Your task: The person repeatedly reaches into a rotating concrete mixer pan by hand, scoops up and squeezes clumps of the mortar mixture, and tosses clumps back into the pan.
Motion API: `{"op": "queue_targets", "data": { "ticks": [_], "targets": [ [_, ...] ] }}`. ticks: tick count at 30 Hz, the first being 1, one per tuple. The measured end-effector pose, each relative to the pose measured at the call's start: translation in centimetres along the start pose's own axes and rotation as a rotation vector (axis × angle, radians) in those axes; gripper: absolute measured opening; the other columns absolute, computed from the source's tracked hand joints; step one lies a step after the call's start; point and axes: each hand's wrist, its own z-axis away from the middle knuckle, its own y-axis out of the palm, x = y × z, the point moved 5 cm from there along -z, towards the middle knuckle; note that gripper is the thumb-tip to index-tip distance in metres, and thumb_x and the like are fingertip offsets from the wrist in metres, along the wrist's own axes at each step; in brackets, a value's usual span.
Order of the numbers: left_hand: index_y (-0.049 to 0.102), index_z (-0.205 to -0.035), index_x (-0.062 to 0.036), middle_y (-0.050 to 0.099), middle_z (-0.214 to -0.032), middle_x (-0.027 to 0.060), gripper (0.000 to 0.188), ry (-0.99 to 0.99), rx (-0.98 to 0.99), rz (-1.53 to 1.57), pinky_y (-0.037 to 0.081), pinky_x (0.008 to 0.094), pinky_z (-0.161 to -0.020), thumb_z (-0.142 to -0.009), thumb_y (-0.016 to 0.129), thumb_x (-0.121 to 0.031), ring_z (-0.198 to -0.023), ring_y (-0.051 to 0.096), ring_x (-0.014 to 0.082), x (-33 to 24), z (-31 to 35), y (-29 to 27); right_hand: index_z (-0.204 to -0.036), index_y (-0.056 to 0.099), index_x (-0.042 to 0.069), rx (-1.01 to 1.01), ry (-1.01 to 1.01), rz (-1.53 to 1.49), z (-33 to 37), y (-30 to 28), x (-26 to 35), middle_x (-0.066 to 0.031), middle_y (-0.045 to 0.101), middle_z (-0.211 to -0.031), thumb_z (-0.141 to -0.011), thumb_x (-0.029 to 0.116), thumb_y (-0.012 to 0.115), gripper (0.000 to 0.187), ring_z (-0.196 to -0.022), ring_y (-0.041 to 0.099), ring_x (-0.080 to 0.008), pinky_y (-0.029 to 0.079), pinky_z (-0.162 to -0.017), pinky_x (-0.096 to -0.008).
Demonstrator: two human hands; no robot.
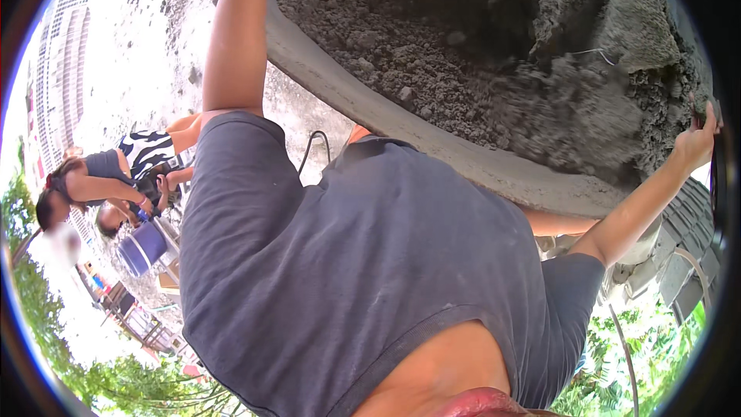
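Note:
A wide tub (332, 69) with a grey, dusty rim spreads before my body. Inside lies a crumbly grey mix (401, 69) like sand or cement; its right part is blurred as if moving. A rough, grey-crusted sheet or sack-like piece (637, 19) stands in the tub's far right, with a thin pale strand beside it. My right hand (697, 143) is at the right edge beside the mix, its fingers curled around something dark that I cannot make out. My left arm (238, 38) reaches over the tub's left rim, and its hand lies beyond the top edge.
Off to the left, two people (100, 177) are close together by a blue container (143, 247). A dark bent rod (309, 150) stands by the tub's near side. Stacked grey tiles or blocks (687, 220) lie at the right, with green plants (617, 347) below them.

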Motion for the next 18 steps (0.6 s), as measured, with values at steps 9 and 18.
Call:
{"op": "queue_targets", "data": {
  "ticks": [9,18],
  "targets": [
    [0.064,-0.092,0.0009,0.047,-0.107,0.0098,0.051,-0.023,0.036,0.019,0.049,0.0281,-0.061,-0.094,0.043,-0.046,-0.072,0.056,0.0150,0.3,-0.2,0.6,-0.113,0.053,-0.012,0.094,-0.016,-0.106,0.7,2.1,-0.1,-0.0186,0.051,-0.120,-0.085,-0.002,0.060,0.031,-0.102,0.058,-0.0245,0.061,-0.079,-0.0367],
    [0.063,-0.092,-0.0017,0.048,-0.106,0.0094,0.044,-0.061,0.104,-0.017,0.048,0.0274,-0.062,-0.094,0.043,-0.041,-0.075,0.056,0.0147,0.8,0.0,1.5,-0.117,0.056,-0.007,0.133,0.158,0.033,1.4,4.0,-2.8,-0.0146,0.062,-0.104,-0.081,0.007,0.070,0.042,-0.090,0.063,-0.0174,0.058,-0.072,-0.0288]
  ]
}}
